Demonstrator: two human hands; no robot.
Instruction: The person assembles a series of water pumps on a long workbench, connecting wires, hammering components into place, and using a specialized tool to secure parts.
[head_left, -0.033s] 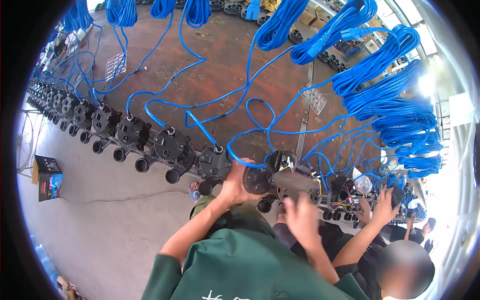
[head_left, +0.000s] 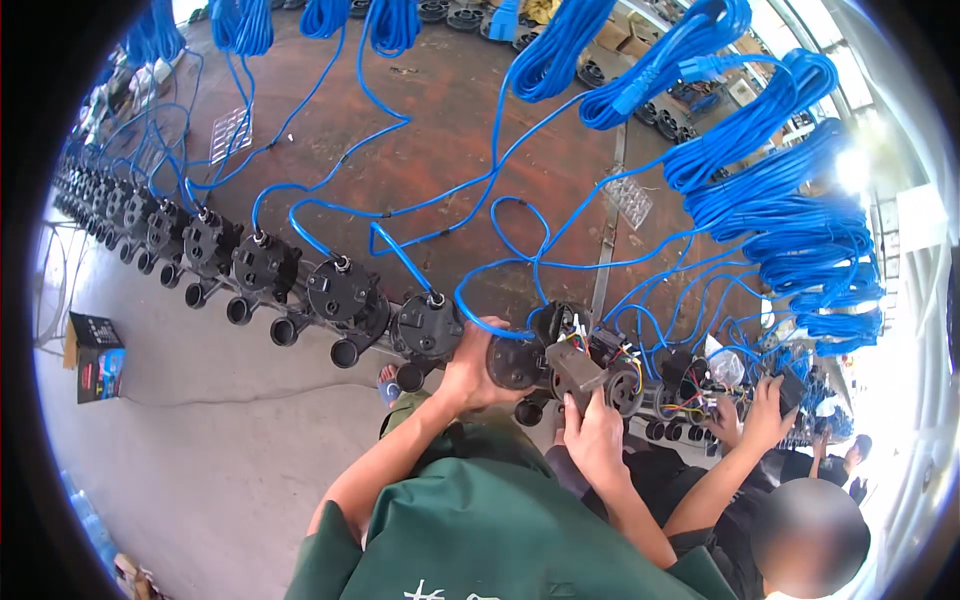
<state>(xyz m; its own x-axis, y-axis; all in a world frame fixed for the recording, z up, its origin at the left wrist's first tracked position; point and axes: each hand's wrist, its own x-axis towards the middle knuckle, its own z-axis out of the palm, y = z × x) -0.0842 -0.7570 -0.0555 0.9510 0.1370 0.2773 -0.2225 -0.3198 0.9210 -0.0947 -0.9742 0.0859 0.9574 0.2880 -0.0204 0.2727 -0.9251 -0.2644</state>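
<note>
My left hand point(head_left: 468, 372) grips the side of a round black pump-like housing point(head_left: 514, 362), which has a blue cable running to it. My right hand point(head_left: 597, 440) holds a dark grey box-shaped cover point(head_left: 577, 370), thumb and fingers pinching its near edge. The cover is tilted beside the housing, in front of an opened round unit point(head_left: 558, 320) with loose coloured wires showing. Just right of the cover is a black part with round holes point(head_left: 622, 388). Whether the cover touches the unit, I cannot tell.
Similar black housings point(head_left: 345, 295) line the table edge leftward. Coiled blue cables point(head_left: 750, 130) lie along the far and right sides of the brown tabletop point(head_left: 420, 150). At right, a co-worker's hand point(head_left: 768, 415) holds a dark part. A carton point(head_left: 97, 360) stands on the floor.
My right hand and the grey cover, blurred by motion earlier, now show sharply; the cover has tipped and shifted slightly left. My left hand keeps its hold on the housing.
</note>
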